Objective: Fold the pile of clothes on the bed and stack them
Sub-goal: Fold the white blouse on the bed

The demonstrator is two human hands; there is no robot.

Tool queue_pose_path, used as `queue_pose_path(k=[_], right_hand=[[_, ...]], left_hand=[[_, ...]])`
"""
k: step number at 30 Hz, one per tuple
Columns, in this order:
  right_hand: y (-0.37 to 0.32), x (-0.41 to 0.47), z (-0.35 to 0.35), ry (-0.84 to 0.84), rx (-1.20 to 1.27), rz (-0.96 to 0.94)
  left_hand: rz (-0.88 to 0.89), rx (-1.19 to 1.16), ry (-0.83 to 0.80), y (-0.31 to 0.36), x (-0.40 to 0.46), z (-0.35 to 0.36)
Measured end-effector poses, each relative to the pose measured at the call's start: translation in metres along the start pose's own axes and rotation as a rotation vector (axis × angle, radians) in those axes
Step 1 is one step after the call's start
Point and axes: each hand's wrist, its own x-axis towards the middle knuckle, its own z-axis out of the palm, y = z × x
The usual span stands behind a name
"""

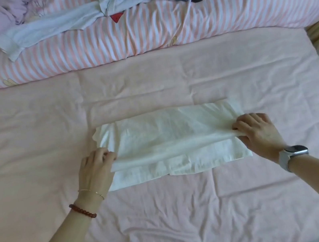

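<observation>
Now | cream garment [170, 140] rect, creased | both hands pinch fold | pink sheet [171, 224] wrinkled

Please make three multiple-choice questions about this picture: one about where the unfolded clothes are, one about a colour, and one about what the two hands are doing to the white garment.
1. Where does the pile of unfolded clothes lie?
A. on the striped quilt at the far side of the bed
B. on the floor
C. under the white garment

2. What colour is the bed sheet?
A. green
B. pale pink
C. dark blue

3. What are the hands doing to the white garment?
A. both hang free above it
B. only one touches it
C. each grips one end of a fold

Answers:
1 A, the clothes rest on the striped quilt.
2 B, the sheet is pink all over.
3 C, the left hand and right hand pinch opposite ends.
</observation>
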Motion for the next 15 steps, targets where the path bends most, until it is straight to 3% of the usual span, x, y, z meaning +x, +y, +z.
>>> queue_pose_path(k=[3, 5, 11, 15], right_hand=[[-0.011, -0.045, 0.023, -0.225, -0.023, 0.051], [-0.021, -0.058, 0.03, -0.351, -0.025, 0.14], [-0.056, -0.025, 0.033, -0.153, 0.011, 0.154], [-0.073, 0.021, 0.051, -0.341, 0.015, 0.166]], left_hand=[[-0.07, 0.012, -0.369, 0.01, -0.038, 0.029], [-0.162, -0.029, -0.458, 0.013, -0.05, 0.036], [-0.141, -0.085, -0.062, 0.034, -0.016, 0.03], [-0.216, -0.099, -0.14, 0.035, 0.04, 0.05]])
